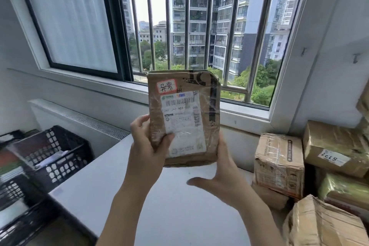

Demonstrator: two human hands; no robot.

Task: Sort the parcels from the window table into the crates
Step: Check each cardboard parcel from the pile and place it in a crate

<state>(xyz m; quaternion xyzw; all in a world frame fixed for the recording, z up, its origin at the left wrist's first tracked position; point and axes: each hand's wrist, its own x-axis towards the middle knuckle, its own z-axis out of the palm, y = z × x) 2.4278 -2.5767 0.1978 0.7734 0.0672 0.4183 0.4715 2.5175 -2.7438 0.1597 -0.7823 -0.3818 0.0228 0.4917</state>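
Both hands, left hand (147, 144) and right hand (221, 173), grip the taped cardboard parcel (184, 116) upright above the worktop (159, 205); read its label (184, 124) first, then pick a black crate (54, 152).

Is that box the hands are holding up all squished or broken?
A bit. The held parcel has a crumpled upper right corner and wrinkled tape. On the right, the front parcel in the stack looks crushed and creased too.

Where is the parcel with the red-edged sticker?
Centre of the head view: the parcel is held up before the window bars, above the table, left hand and right hand gripping its lower sides.
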